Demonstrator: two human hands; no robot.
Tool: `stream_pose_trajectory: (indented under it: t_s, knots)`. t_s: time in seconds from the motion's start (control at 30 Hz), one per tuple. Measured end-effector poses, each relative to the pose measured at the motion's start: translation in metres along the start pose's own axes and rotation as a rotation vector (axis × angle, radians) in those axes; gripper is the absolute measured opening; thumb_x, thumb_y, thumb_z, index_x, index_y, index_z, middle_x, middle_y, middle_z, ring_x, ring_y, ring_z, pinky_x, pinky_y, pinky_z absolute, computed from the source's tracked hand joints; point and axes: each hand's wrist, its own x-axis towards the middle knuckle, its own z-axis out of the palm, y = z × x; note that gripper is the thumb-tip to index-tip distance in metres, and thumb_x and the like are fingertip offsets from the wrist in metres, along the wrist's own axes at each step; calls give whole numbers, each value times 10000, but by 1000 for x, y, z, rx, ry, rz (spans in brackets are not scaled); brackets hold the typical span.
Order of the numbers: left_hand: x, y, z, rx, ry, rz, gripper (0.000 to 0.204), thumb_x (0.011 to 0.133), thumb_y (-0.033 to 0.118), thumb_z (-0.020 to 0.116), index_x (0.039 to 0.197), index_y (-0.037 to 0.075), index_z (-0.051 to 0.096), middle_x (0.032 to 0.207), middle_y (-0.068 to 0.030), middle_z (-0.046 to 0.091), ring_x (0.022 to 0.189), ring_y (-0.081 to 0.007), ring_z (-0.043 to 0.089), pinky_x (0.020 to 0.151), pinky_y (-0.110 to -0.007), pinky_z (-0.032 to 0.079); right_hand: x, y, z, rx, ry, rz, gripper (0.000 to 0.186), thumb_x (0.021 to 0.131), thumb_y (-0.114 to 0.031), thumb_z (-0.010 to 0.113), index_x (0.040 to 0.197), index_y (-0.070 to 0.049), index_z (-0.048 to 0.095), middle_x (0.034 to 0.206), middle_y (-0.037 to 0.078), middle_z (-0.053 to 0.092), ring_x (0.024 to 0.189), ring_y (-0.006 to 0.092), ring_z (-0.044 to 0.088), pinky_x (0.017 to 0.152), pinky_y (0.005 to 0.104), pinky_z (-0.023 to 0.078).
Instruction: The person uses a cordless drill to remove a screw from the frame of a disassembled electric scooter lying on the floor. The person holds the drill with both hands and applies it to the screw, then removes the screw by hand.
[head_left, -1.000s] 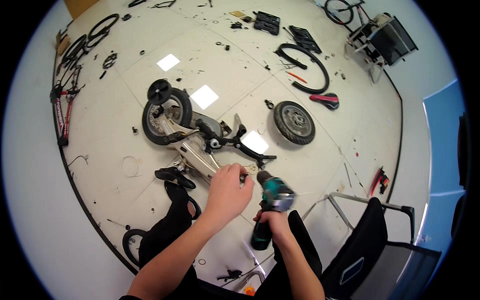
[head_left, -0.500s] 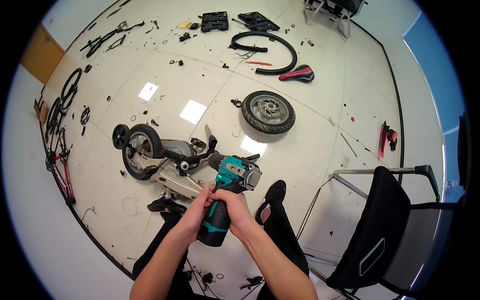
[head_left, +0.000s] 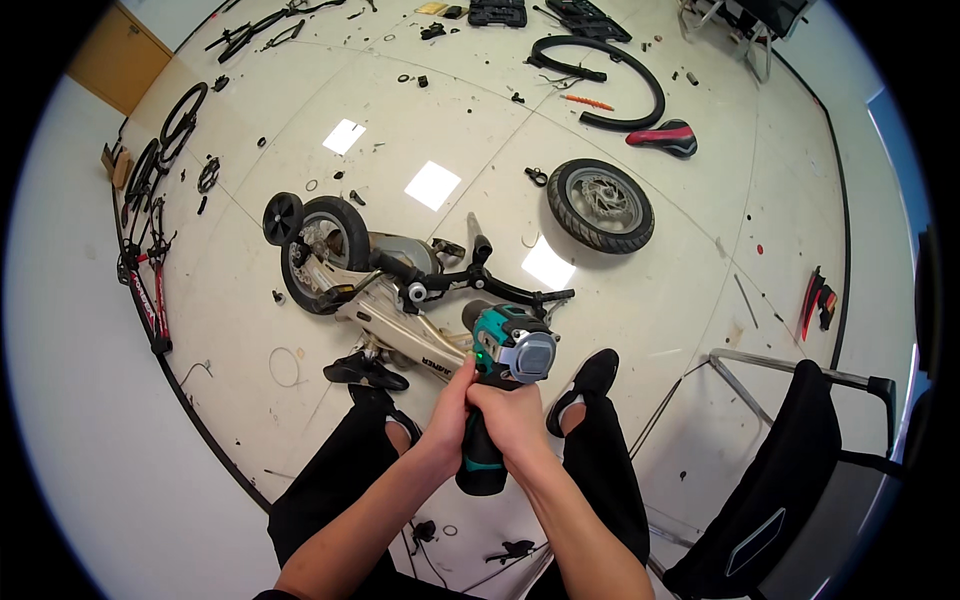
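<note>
A teal and black cordless drill (head_left: 508, 340) is upright between my legs, its chuck facing away from me. My left hand (head_left: 450, 420) grips the handle from the left, its thumb raised along the body. My right hand (head_left: 510, 425) is closed round the same handle from the right. Just beyond the drill lies a partly dismantled cream small bike (head_left: 380, 315) with a black handlebar (head_left: 515, 298), a wheel (head_left: 340, 237) and a black small wheel (head_left: 283, 218). A black saddle (head_left: 365, 372) rests near my left shoe. The drill's tip is partly hidden behind its body.
A loose wheel (head_left: 600, 205), curved tyre (head_left: 655, 90), red-black saddle (head_left: 662, 138) and open tool cases (head_left: 585, 20) lie on the floor (head_left: 700, 270) among scattered parts. Bike frames (head_left: 150, 300) line the left wall. A black chair (head_left: 770, 470) holding a phone (head_left: 757, 543) stands close right.
My left hand has left the spot over the cream bike and joined my right hand on the drill, which has moved left between my legs. The camera view has also shifted.
</note>
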Motion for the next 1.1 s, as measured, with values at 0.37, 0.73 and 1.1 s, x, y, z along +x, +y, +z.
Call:
stream_pose_trajectory:
  t_s: [0.37,0.73,1.1]
  knots:
    - [11,-11,-24,22,46,63,379,947,410,482,1053,75,625,1003,-49,664,915,-140,615,823,-265,458,12,21,-6,-212,-30,-14,277,725,-258,630,710,16,672,651,163,663,649,282,677,586,366,503]
    - [24,12,-16,89,-36,-46,225,938,322,548,898,110,611,723,31,590,567,-71,507,540,-230,429,19,9,-7,-5,71,-36,156,781,-76,637,688,47,619,610,75,626,542,120,601,514,268,470]
    - [15,4,-10,82,74,11,279,952,371,526,857,120,603,642,33,543,576,-82,495,583,-264,421,12,11,-4,-142,20,-84,180,716,-104,636,736,73,608,636,137,641,589,198,642,562,311,503]
